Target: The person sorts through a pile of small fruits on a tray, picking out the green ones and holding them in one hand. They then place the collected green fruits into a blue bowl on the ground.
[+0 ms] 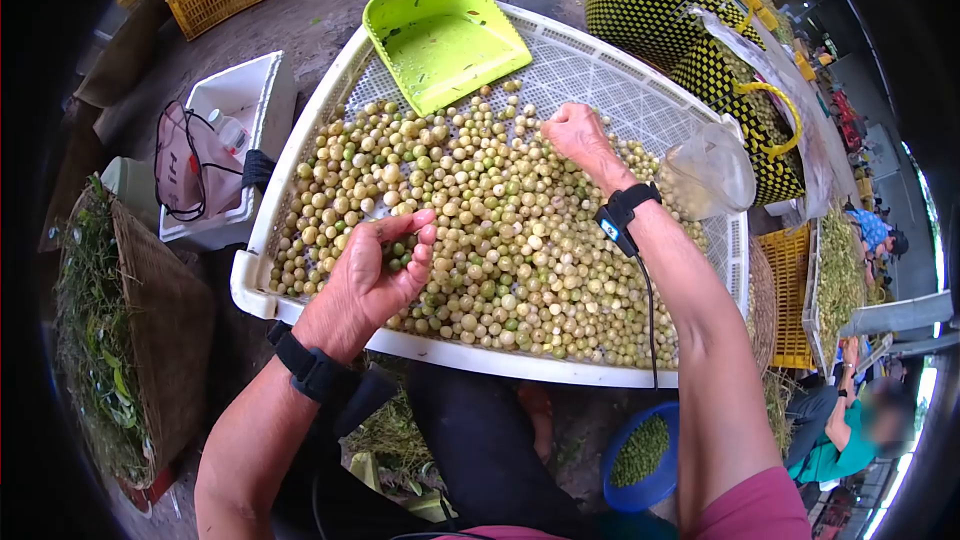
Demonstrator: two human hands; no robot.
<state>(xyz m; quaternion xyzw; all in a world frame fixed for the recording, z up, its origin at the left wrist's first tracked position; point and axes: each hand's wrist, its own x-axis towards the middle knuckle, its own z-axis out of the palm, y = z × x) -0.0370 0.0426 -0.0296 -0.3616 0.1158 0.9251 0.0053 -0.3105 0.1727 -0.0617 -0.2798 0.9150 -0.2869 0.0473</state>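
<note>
Small round yellow-green fruits [510, 230] cover most of a white mesh tray [490, 365] in front of me. Low over the fruits at the left, my left hand [375, 265] is curled closed, with a few darker green fruits showing in the hollow of its fingers. My right hand [585, 145] makes a fist above the far part of the pile, knuckles up; whatever it holds is hidden. A lime-green dustpan [450, 35] lies across the tray's far left rim. To the right of my right hand, a clear plastic container [712, 172] rests tilted on the fruits.
At the left stand a white foam box [225, 205] with a bottle and a woven basket [165, 340] of green stems. Checkered bags [640, 5] crowd the far right. A blue basin [640, 455] of green fruits sits below. Another person [850, 430] is at the right.
</note>
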